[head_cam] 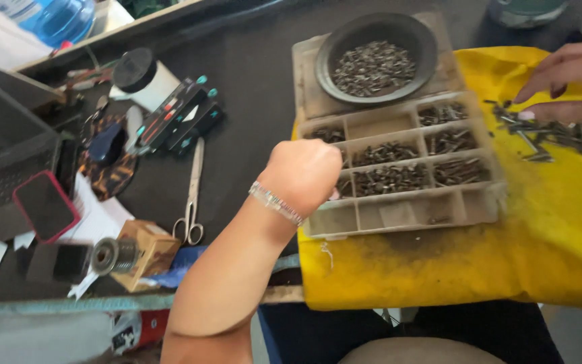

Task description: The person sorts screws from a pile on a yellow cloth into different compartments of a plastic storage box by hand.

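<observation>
**Left fist over the screw tray, right fingers on the loose pile**

The beige plastic compartment tray (399, 202) of dark screws lies on a yellow cloth (540, 249), long axis left to right. The left hand (301, 176) hovers curled over its left cells; what it holds, I cannot tell. The right hand (570, 81), fingers loosely spread, touches scattered screws (547, 131) just right of the tray. A dark round bowl of screws (375, 61) sits behind; scissors (192, 195) lie left on the tabletop.

Dull metal screws (391, 179) fill a grimy matt plastic tray (399, 214) on stained yellow cloth (547, 236).
</observation>
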